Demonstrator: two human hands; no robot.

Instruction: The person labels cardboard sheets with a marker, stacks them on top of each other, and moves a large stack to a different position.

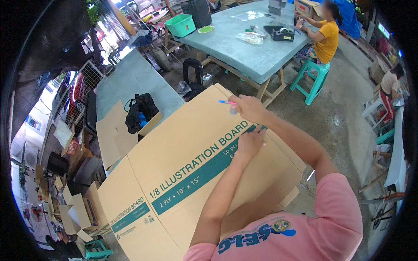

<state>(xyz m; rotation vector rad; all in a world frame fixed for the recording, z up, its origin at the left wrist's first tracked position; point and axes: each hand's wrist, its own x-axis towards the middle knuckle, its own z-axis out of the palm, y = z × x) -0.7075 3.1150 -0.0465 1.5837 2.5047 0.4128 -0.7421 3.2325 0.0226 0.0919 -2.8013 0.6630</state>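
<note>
A large flattened cardboard carton (174,152) with a green printed band lies slanted in front of me. My right hand (251,108) is closed at its far right edge, with a slim blue and pink pen-like tool (227,102) sticking out to the left of the fingers. Just below it, my left hand (250,141) lies on the carton over the green band, its fingers somewhat apart and pressing on the board. The carton's right part, with folded flaps, bends down beside my body. The tool's far end is hidden in the right hand.
Beyond the carton stands a blue-grey table (244,52) with a green basin (180,26) and a black tape dispenser (279,33). A person in yellow (327,41) sits there on a teal stool (310,80). On the left table (126,74), a black bag (141,111) sits near cardboard.
</note>
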